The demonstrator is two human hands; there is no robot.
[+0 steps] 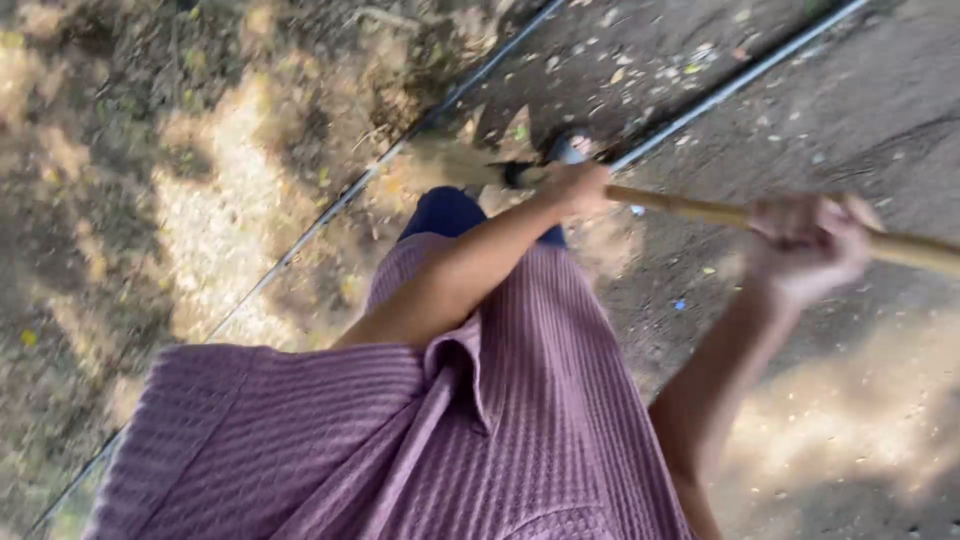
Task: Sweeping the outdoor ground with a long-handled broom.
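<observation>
Both my hands grip a long, pale wooden broom handle (690,209) that runs across the view from the right edge to the middle. My left hand (578,188) is closed on the handle close to the dark binding (515,173), where the blurred brownish bristles (445,160) meet the ground. My right hand (806,243), blurred by motion, is closed on the handle further to the right. My purple ribbed shirt (400,440) fills the lower middle, with dark blue trousers (447,212) below it.
Two thin grey pipes (330,205) (730,85) run diagonally across the ground. Left of them lies dry earth with grass and leaf litter (150,150). To the right is a grey paved surface (860,110) strewn with small leaves and dust.
</observation>
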